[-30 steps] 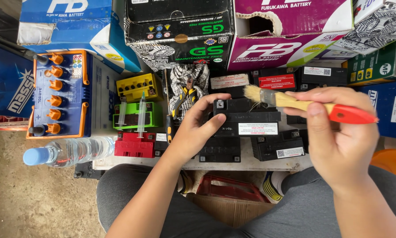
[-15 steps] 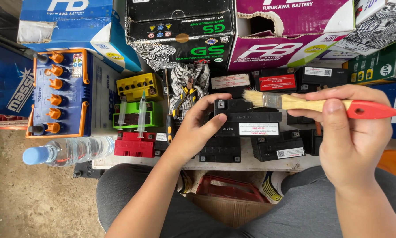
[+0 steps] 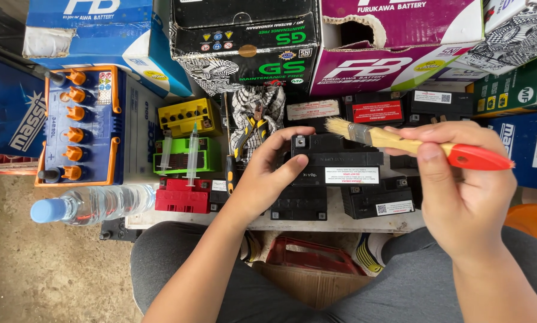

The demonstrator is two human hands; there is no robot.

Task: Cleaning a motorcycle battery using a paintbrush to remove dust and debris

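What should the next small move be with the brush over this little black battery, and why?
Probably lower the brush so its bristles touch the top of the black battery. The left hand grips the battery's left end and steadies it, while the right hand holds the brush by its handle with the bristles at the battery's back edge, seemingly just above it.

bare forearms, no sleeves in view; grey trousers cover both thighs.

batteries crowd the bench, boxes wall the back, left floor open
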